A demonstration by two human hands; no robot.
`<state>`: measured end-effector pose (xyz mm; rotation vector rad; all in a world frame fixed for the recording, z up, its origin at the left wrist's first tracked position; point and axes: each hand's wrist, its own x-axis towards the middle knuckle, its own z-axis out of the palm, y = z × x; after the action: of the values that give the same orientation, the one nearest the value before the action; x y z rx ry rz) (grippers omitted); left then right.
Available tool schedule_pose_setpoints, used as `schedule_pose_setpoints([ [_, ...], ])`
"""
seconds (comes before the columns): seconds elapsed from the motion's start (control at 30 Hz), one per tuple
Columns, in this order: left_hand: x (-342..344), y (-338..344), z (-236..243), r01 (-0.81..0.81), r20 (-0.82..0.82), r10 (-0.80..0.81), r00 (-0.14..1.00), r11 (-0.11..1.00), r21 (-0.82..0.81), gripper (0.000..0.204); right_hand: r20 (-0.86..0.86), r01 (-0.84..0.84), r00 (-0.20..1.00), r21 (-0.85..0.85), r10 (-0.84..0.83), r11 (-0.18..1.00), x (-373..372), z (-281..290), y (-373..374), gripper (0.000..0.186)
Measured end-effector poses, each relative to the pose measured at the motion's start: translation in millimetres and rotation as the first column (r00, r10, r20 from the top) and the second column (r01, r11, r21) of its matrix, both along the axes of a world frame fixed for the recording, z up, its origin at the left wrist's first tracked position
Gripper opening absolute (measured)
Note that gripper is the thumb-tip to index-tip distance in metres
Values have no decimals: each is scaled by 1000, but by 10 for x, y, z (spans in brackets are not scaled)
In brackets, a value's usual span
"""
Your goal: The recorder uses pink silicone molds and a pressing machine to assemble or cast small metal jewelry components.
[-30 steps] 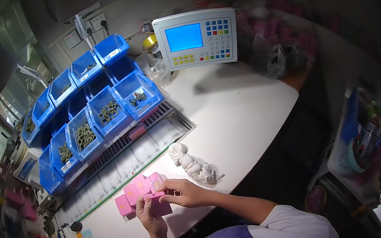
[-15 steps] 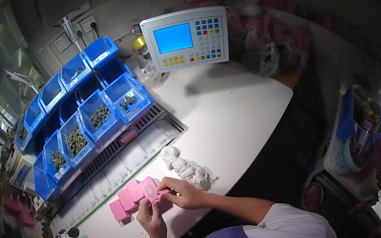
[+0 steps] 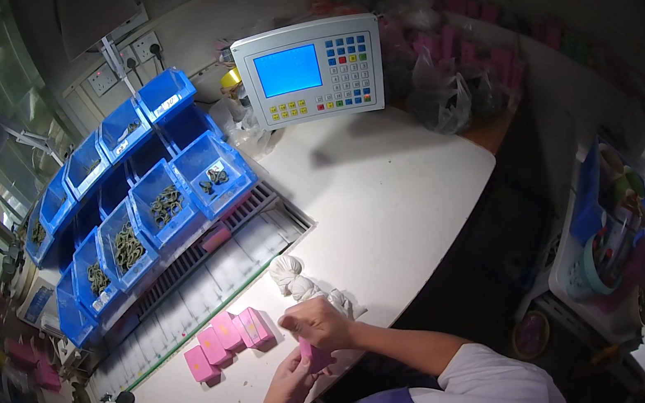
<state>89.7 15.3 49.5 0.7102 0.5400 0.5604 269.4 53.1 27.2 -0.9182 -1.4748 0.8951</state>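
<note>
Near the front edge of the white table, a pink block (image 3: pixel 313 356) is held off the surface, tilted up on end. My left hand (image 3: pixel 287 383) grips its lower part between thumb and fingers. Right above it, my right hand (image 3: pixel 320 324) is closed like a fist at the block's upper end; whatever lies inside its fingers is hidden. Several similar pink blocks (image 3: pixel 214 345) lie in a slanting row left of my hands, the rightmost one (image 3: pixel 254 326) with pale marks on its side. A twisted white cloth (image 3: pixel 287 273) rests just behind my right hand.
Blue bins (image 3: pixel 126 246) with small dark metal-looking rings stand in tiers at the left, behind a grated strip (image 3: pixel 211 293). A keypad console (image 3: pixel 311 70) with a blue screen is at the back. Plastic bags (image 3: pixel 444 96) and pink blocks crowd the back right; a cluttered cart (image 3: pixel 571 273) stands at right.
Both hands have shifted right, away from the row of blocks, carrying the pink block. It has turned from lying flat to upright, and my right hand has closed above it.
</note>
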Motion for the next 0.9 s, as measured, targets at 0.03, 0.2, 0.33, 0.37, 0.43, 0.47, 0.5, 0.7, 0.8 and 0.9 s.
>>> schedule_pose_setpoints([
  [0.03,45,25,14,-20,-28,18,999,998,-58,50,139,-58,989,83,46,995,62,18,77,41],
  [0.2,-225,-20,-19,-167,-333,244,911,955,244,54,-100,523,832,472,-546,710,1088,492,1076,39],
  [0.33,-560,-126,-231,-57,-468,738,486,561,826,66,-117,815,425,481,-898,323,2593,1114,1597,70],
  [0.37,-642,-170,-269,-73,-463,805,371,522,850,63,-79,830,419,438,-904,346,2755,1116,1705,69],
  [0.43,-872,-263,-416,-89,-447,862,238,478,874,60,-55,798,550,329,-834,505,2801,1138,1787,68],
  [0.47,-988,-314,-507,-24,-450,884,127,456,890,59,-44,737,663,213,-748,641,2816,1153,1818,68],
  [0.5,-1082,-340,-589,42,-441,897,16,440,897,57,-44,732,668,216,-743,646,2822,1158,1847,68],
  [0.7,-1161,-394,-604,59,-444,895,-38,446,893,55,-271,687,714,90,-646,721,2762,1235,1775,64],
  [0.8,-1026,-347,-542,123,-431,901,-42,433,893,55,-134,814,574,207,-808,543,2866,1143,1784,69],
  [0.9,-1037,-369,-532,184,-415,905,-91,425,886,54,-76,824,381,480,-921,301,2380,952,1424,72],
])
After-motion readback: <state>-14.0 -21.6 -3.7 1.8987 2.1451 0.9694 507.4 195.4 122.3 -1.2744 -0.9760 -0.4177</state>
